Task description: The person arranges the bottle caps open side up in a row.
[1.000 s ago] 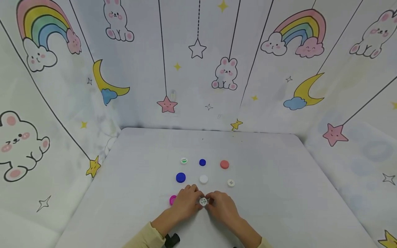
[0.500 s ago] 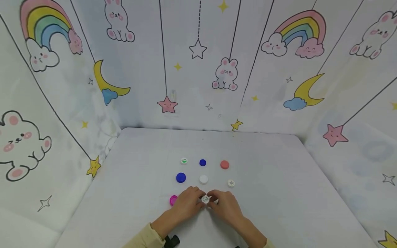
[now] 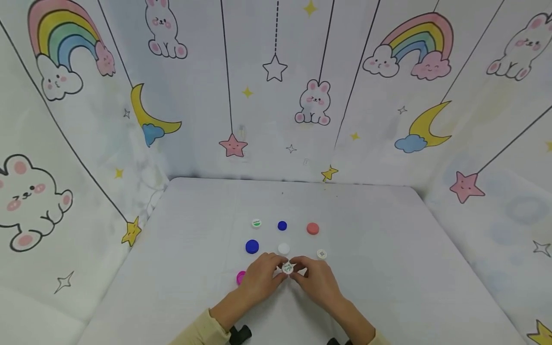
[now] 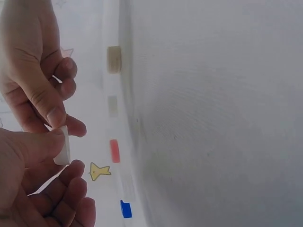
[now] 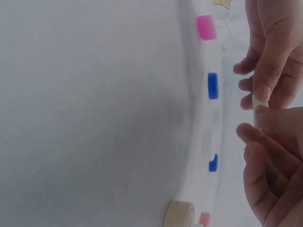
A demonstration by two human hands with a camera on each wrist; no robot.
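Observation:
A small white bottle cap [image 3: 287,268] with dark print on its top is held up between both hands, in front of the rows of caps. My left hand [image 3: 262,278] pinches its left side between thumb and fingers. From the other side my right hand [image 3: 318,281] pinches it as well. In the left wrist view the cap [image 4: 64,150] appears edge-on, thumbs of both hands against it. The right wrist view shows the same cap [image 5: 258,106], mostly covered by the thumbs. Left of the left hand lies a magenta cap [image 3: 240,277], partly hidden by it.
Behind the hands on the white table [image 3: 388,268] lie a large blue cap [image 3: 252,247], a plain white cap [image 3: 283,248] and an off-white cap [image 3: 321,254]. Farther back are a green-and-white cap [image 3: 256,223], a small blue cap [image 3: 282,225] and a red cap [image 3: 312,228].
Both hands have moved slightly forward and to the right, carrying the printed white cap between them. The caps on the table have stayed in place.

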